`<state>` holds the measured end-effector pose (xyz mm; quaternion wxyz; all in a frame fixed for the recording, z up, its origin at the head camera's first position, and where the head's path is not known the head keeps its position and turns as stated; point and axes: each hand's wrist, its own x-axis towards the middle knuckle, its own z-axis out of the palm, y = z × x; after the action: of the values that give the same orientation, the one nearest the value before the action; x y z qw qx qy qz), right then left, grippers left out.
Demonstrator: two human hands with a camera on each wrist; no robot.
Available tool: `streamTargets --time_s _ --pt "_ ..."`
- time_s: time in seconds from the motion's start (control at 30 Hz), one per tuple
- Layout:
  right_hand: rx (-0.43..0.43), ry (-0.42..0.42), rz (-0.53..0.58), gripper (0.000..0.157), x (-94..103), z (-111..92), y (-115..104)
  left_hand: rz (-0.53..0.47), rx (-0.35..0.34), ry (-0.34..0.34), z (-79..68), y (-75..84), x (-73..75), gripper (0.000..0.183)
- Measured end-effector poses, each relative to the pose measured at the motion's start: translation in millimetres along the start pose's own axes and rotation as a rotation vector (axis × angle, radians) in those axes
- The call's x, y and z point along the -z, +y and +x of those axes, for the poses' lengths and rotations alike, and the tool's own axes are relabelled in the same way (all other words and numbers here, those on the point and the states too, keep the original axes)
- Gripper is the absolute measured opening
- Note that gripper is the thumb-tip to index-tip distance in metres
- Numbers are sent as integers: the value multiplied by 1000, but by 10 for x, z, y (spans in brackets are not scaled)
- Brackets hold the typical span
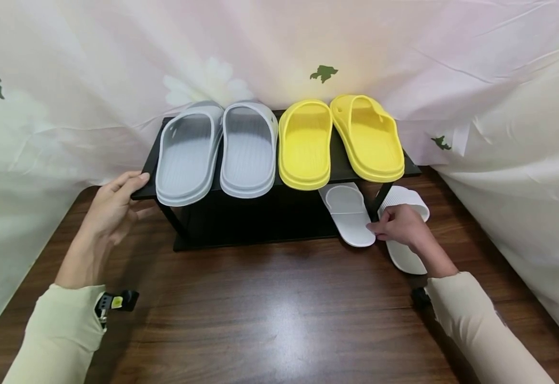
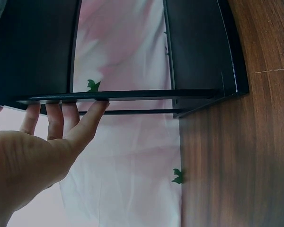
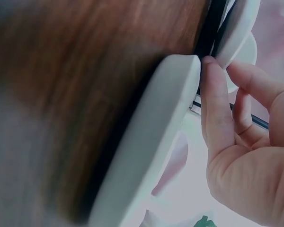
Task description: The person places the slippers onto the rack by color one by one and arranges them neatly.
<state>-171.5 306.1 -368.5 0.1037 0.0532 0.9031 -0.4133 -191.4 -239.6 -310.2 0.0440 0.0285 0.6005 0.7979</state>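
Observation:
A black two-tier shoe rack (image 1: 255, 224) stands on the wooden surface. At its left end my left hand (image 1: 116, 205) holds the top shelf's corner; in the left wrist view, fingertips (image 2: 100, 105) lie against the rack's side bar. My right hand (image 1: 401, 226) pinches the heel edge of a white slipper (image 1: 349, 216), whose toe end lies on the lower shelf under the top one. Thumb and finger meet at that slipper's edge (image 3: 239, 33) in the right wrist view. A second white slipper (image 1: 406, 260) lies outside the rack's right leg, partly behind my right hand.
On the top shelf sit two grey clogs (image 1: 188, 152) (image 1: 248, 152) and two yellow clogs (image 1: 305, 146) (image 1: 370, 141), heels toward me. A pale floral curtain (image 1: 279, 48) hangs behind and on both sides. The brown wooden surface (image 1: 260, 314) extends in front.

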Motion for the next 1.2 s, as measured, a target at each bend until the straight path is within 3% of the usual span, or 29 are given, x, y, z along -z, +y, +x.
streamTargets --time_s 0.5,0.87,0.97,1.2 --pt "-21 -3 -72 33 -3 67 20 1 -1 -10 4 -22 -2 12" --pt "36 48 79 25 116 -123 33 -6 6 -5 0 -43 3 14" --pt "36 68 106 28 155 -177 31 -4 5 -2 -5 -32 9 14" --pt "36 69 32 44 320 -294 114 -20 2 -8 -1 0 6 13"
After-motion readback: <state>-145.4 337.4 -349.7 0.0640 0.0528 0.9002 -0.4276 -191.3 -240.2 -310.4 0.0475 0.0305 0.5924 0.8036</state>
